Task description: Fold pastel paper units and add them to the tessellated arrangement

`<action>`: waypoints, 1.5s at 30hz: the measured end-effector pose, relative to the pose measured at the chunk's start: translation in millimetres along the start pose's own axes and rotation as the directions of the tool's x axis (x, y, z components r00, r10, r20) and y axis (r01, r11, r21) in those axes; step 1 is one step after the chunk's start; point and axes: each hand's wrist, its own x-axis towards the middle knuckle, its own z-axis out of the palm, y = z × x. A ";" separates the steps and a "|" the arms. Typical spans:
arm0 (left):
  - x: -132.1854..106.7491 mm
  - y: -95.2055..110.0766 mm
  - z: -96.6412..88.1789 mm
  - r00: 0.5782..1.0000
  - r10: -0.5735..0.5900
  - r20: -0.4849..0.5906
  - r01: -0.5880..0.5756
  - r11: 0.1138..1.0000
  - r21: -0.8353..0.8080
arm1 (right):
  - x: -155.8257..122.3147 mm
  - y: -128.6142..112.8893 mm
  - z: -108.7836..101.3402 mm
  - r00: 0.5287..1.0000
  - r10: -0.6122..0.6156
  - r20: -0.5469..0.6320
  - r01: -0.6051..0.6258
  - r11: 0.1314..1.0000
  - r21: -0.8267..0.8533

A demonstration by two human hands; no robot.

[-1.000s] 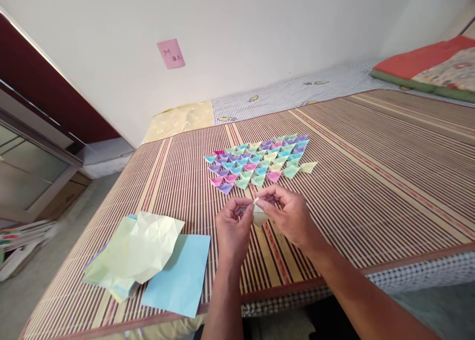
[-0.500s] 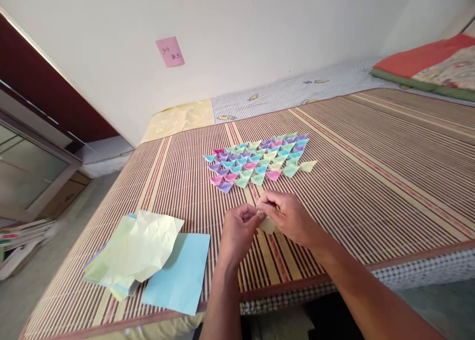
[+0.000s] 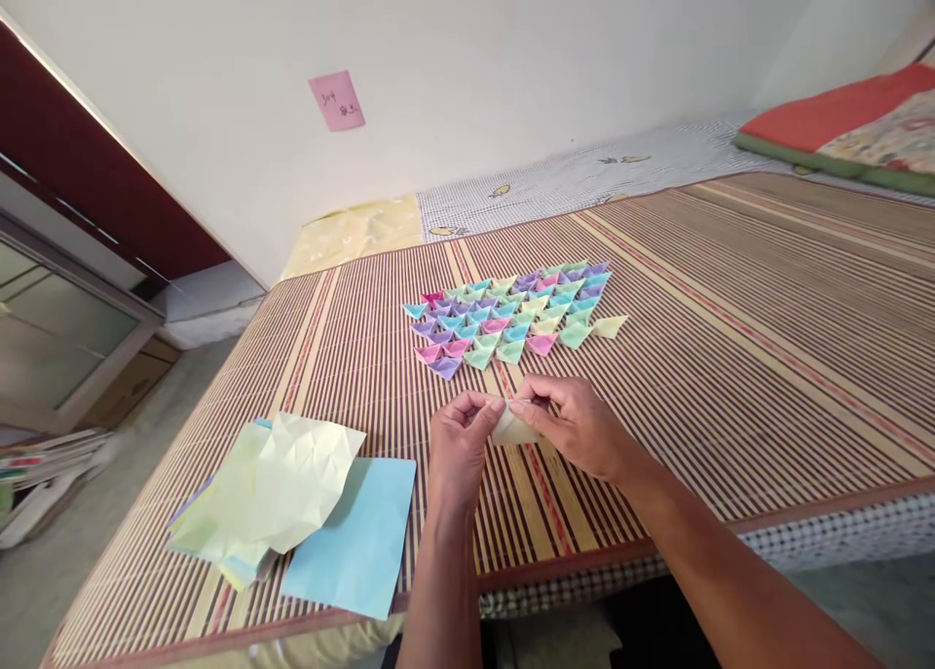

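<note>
Left hand (image 3: 459, 443) and right hand (image 3: 577, 426) pinch small folded cream paper (image 3: 515, 430) in closed grips, apparently creasing; the next fold needs alignment.

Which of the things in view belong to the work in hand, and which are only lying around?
Likely part of the work:
pale paper pinched by left hand and right hand
folded paper pieces in rows
blue sheet
creased pale sheet

Likely just around:
pink note on the wall
red-and-green cloth at far right

a home bedroom, shown by the slatted sleeping mat (image 3: 716, 377) and folded bedding (image 3: 840, 109).
</note>
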 end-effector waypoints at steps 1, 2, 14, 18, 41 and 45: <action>-0.5 0.5 0.3 1.000 0.011 0.007 -0.011 1.000 0.015 | 0.1 0.2 0.3 1.000 0.003 -0.007 -0.003 1.000 0.009; -0.9 0.9 0.5 1.000 0.022 0.021 -0.023 0.999 0.029 | 0.2 0.5 1.0 0.999 0.015 -0.032 -0.014 0.999 0.032; 6.5 -5.2 4.5 0.978 0.012 -0.206 -0.078 0.946 -0.315 | 1.8 0.7 26.2 0.973 0.214 -0.082 -0.161 0.893 0.420; 4.7 -2.5 2.6 0.995 -0.001 -0.103 -0.025 0.967 -0.252 | 0.0 -1.4 21.1 0.960 0.022 -0.280 0.005 0.995 0.095; -4.9 20.7 -7.4 0.912 0.410 -0.006 -0.398 0.887 0.234 | -2.1 -8.9 18.7 0.867 -0.322 -0.381 0.301 0.947 -0.116; -5.5 17.5 -7.1 0.917 0.398 -0.040 -0.380 0.898 0.221 | -2.6 -9.1 19.3 0.895 -0.237 -0.378 0.254 0.967 -0.003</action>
